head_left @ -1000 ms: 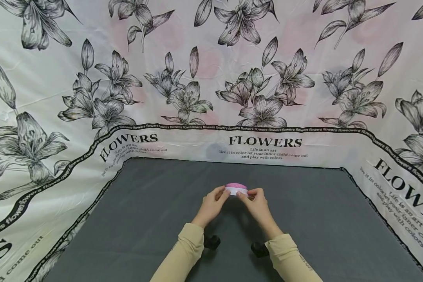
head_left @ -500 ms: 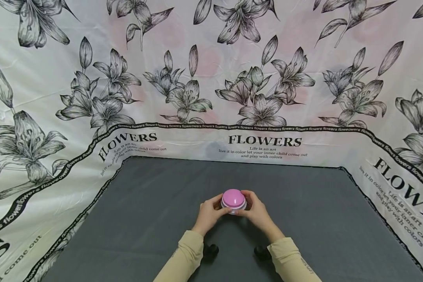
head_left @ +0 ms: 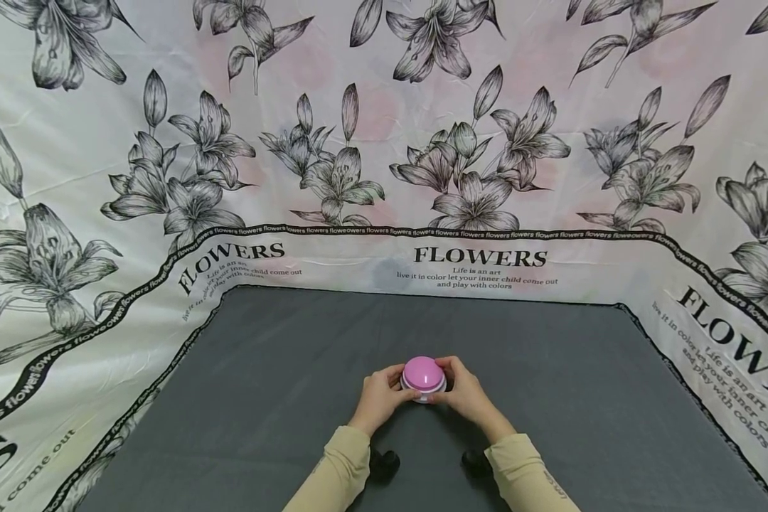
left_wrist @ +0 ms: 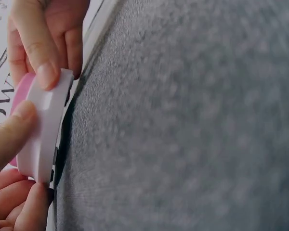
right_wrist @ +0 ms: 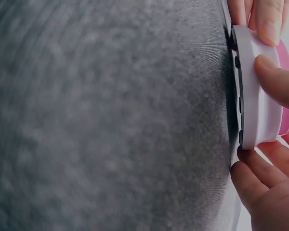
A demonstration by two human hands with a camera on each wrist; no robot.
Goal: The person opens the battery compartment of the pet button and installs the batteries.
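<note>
A round white push button with a domed pink top point(head_left: 424, 373) is between my two hands, pink side up. In the left wrist view its white side point(left_wrist: 43, 125) shows, with small dark feet along the underside. My left hand point(head_left: 377, 400) grips the left side, thumb in front and fingers behind and below. From the right, my right hand point(head_left: 468, 398) holds it the same way, its thumb point(right_wrist: 279, 84) pressed on the white side. The underside is very close to the grey cloth; whether it touches I cannot tell.
A dark grey cloth point(head_left: 262, 398) covers the table. Behind and at the sides hangs a white curtain point(head_left: 345, 256) with a flower print and lettering. Black devices show at the left wrist point(head_left: 385, 466) and right wrist point(head_left: 476, 464).
Both hands have brought the push button nearer and lower. It was seen almost edge-on a second ago; now its pink dome faces up toward the head camera.
</note>
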